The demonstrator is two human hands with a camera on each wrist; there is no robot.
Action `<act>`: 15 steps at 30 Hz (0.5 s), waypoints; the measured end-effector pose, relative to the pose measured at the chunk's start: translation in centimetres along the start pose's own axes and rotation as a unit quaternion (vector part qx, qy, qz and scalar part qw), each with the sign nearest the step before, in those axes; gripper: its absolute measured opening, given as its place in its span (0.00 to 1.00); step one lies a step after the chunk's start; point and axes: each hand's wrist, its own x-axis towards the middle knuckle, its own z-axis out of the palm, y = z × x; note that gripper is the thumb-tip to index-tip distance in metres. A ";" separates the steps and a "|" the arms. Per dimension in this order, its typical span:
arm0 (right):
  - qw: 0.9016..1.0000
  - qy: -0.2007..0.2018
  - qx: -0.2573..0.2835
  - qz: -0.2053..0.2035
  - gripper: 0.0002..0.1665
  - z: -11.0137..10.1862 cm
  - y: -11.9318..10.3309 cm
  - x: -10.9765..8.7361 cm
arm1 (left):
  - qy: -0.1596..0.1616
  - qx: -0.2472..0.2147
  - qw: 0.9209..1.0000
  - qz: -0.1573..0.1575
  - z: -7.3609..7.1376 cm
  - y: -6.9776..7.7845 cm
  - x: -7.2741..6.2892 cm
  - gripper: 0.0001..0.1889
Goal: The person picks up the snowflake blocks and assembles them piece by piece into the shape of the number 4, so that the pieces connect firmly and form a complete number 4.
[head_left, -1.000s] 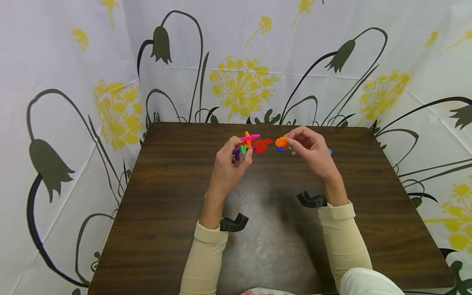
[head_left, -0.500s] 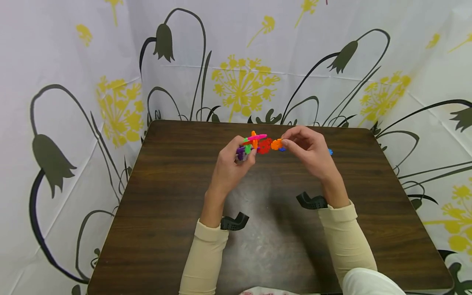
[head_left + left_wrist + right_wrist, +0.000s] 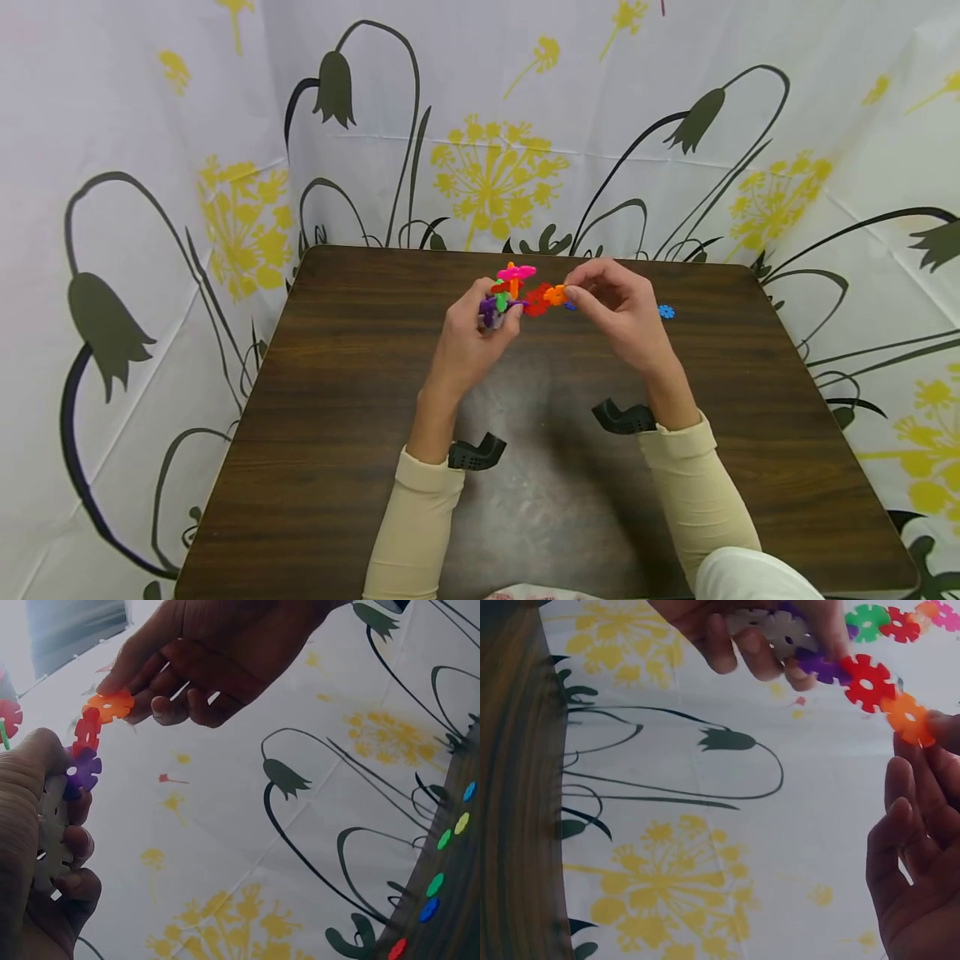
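My left hand grips a joined set of notched plastic discs above the table. White discs lie against its fingers, and a purple disc links them to a red disc. A second branch carries a green disc and ends in a pink disc. From the right, my right hand pinches an orange disc between thumb and fingers. The orange disc's edge meets the red one's edge; whether their notches are fully engaged I cannot tell.
On the brown wooden table, a loose blue disc lies beyond my right hand. The left wrist view shows several more loose discs, among them a yellow disc and a green disc. A flower-patterned curtain stands behind the table.
My right hand has moved left, bringing the orange disc from apart to contact with the red disc. In my left hand the set has shifted slightly right and the pink disc has tilted.
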 end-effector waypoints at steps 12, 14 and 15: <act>0.998 0.027 -0.015 -0.050 0.02 2.0 0.5 -0.2 | -0.005 -0.095 0.993 -0.065 0.5 0.5 0.1 0.09; 0.999 0.024 -0.018 -0.042 0.01 2.1 0.6 -0.2 | -0.005 -0.103 0.991 -0.081 0.6 0.5 0.1 0.09; 0.999 0.020 -0.021 -0.036 0.02 2.1 0.6 -0.2 | -0.005 -0.106 0.990 -0.090 0.6 0.5 0.1 0.09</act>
